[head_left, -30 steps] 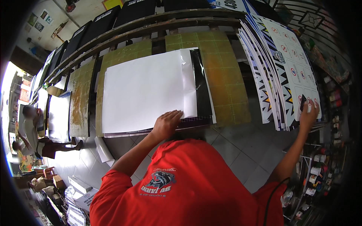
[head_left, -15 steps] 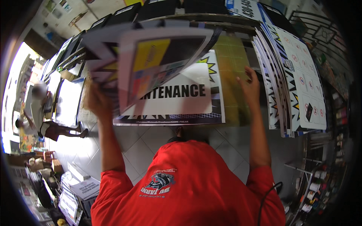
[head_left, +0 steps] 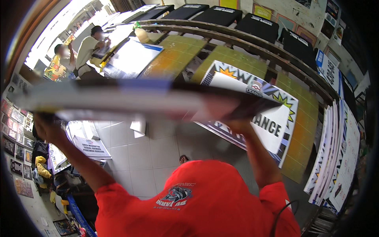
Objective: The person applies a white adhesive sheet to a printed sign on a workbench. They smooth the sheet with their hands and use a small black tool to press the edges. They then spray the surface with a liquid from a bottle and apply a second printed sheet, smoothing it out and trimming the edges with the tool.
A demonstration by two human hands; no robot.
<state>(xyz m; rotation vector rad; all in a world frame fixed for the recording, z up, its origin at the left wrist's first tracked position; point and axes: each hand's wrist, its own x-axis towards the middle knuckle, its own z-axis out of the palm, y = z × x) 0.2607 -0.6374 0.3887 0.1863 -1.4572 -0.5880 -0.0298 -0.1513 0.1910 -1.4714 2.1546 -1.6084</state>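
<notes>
"Where's the board (head_left: 150,100)?"

"Up in the air in front of the person, blurred and seen nearly edge-on."

"How are the hands?"

"The left hand (head_left: 46,127) grips its left end, arm stretched forward and out to the side. The right hand (head_left: 239,126) holds the lower edge toward the other end, forearm angled forward and inward; its fingers are too blurred to count."

"And past that?"

"A printed poster (head_left: 233,85) lies on green panels (head_left: 303,134), with stacked signs (head_left: 329,152) farther right."
</notes>
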